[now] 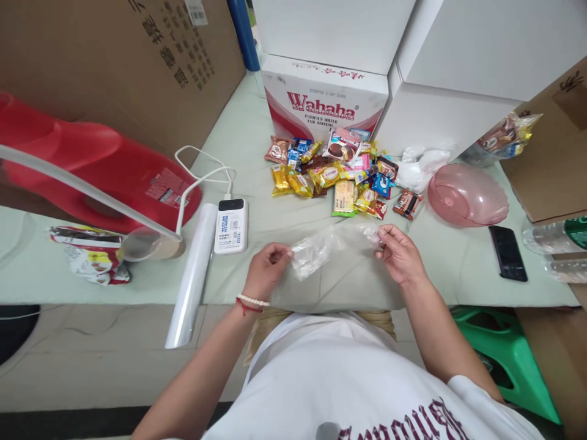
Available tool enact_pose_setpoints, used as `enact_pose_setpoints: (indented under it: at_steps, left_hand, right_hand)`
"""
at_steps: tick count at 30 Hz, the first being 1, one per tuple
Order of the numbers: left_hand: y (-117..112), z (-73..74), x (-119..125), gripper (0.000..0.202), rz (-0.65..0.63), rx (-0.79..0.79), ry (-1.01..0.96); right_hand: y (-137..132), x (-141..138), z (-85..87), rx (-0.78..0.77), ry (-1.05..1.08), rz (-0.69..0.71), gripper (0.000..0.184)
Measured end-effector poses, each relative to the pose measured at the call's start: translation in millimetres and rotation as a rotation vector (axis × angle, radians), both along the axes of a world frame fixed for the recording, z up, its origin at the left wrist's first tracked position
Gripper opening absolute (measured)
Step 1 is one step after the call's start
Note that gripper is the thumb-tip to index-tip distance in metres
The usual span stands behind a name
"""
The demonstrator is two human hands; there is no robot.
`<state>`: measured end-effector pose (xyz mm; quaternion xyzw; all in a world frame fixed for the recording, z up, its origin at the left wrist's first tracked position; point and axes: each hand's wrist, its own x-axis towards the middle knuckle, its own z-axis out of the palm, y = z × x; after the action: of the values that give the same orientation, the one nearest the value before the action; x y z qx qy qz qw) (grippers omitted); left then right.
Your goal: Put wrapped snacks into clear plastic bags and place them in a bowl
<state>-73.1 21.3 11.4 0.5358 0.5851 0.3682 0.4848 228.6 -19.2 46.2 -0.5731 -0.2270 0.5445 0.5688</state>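
Observation:
A clear plastic bag (321,247) is stretched between my two hands just above the pale green table (257,153). My left hand (267,269) pinches its crumpled left end, fingers closed. My right hand (400,252) pinches the right end, fingers closed too. Behind the bag lies a pile of several wrapped snacks (337,174) in yellow, blue, pink and brown packets.
A pink plastic bowl (466,194) lies upside down at the right, a black phone (507,252) near it. A white power bank (231,225) with cable, a roll of clear bags (192,275) and a red tub (92,162) lie left. A Wahaha carton (323,98) stands behind.

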Motion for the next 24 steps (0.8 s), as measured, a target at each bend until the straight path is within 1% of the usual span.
enact_pose_setpoints:
  at_steps: [1,2,3,4,5,6,7,8,10,12,14,16,19,21,22,24]
  left_hand:
    - [-2.3,1.6,-0.9,0.025,0.119,0.112,0.112]
    - [-5.7,4.7,1.7,0.021,0.197,0.231,0.195]
    - [-9.9,8.8,8.2,0.016,0.2,0.332,0.231]
    - [-14.5,13.5,18.3,0.012,0.13,0.405,0.22]
    - [-18.9,18.2,31.3,0.014,-0.02,0.432,0.157]
    - [-22.6,22.3,46.3,0.017,-0.18,0.424,0.074]
    - [-25.0,25.5,61.9,0.019,-0.263,0.407,0.007]
    - [-25.8,27.4,76.8,0.023,-0.279,0.378,-0.037]
    - [-23.2,27.8,99.7,0.024,-0.286,0.287,-0.146]
    - [-16.9,25.3,109.1,0.026,-0.279,0.19,-0.274]
    - [-10.0,22.7,106.0,0.031,-0.301,0.087,-0.392]
    - [-5.0,22.2,96.3,0.036,-0.33,-0.025,-0.481]
    - [-2.9,26.5,84.1,0.042,-0.312,-0.159,-0.596]
    - [-4.2,31.3,82.2,0.046,-0.261,-0.21,-0.659]
    - [-5.1,33.5,82.9,0.047,-0.233,-0.225,-0.682]
    - [-7.0,37.1,85.4,0.049,-0.187,-0.235,-0.717]
  right_hand:
    - [0.6,-1.6,1.8,-0.006,0.002,0.009,0.041]
    - [0.9,-4.2,4.2,-0.013,0.004,0.02,0.041]
    - [0.8,-8.0,7.1,-0.019,0.006,0.032,0.041]
    - [0.4,-12.6,10.2,-0.024,0.005,0.044,0.041]
    - [-0.4,-17.8,13.3,-0.026,-0.001,0.058,0.041]
    - [-1.5,-23.2,16.3,-0.025,-0.011,0.074,0.041]
    - [-2.8,-28.2,19.0,-0.018,-0.025,0.09,0.041]
    - [-4.2,-32.3,21.3,-0.006,-0.043,0.107,0.041]
    - [-6.6,-35.9,24.6,0.021,-0.093,0.134,0.041]
    - [-7.3,-32.0,26.4,0.039,-0.145,0.145,0.04]
    - [-5.5,-21.9,27.4,0.04,-0.175,0.136,0.04]
    - [-2.1,-10.2,27.3,0.039,-0.175,0.118,0.04]
    - [1.0,-0.7,23.2,0.083,-0.174,0.075,0.039]
    - [-2.0,-3.5,16.6,0.164,-0.229,0.02,0.041]
    - [-5.3,-7.2,12.2,0.212,-0.283,0.006,0.044]
    - [-14.0,-16.8,2.7,0.278,-0.439,0.04,0.055]
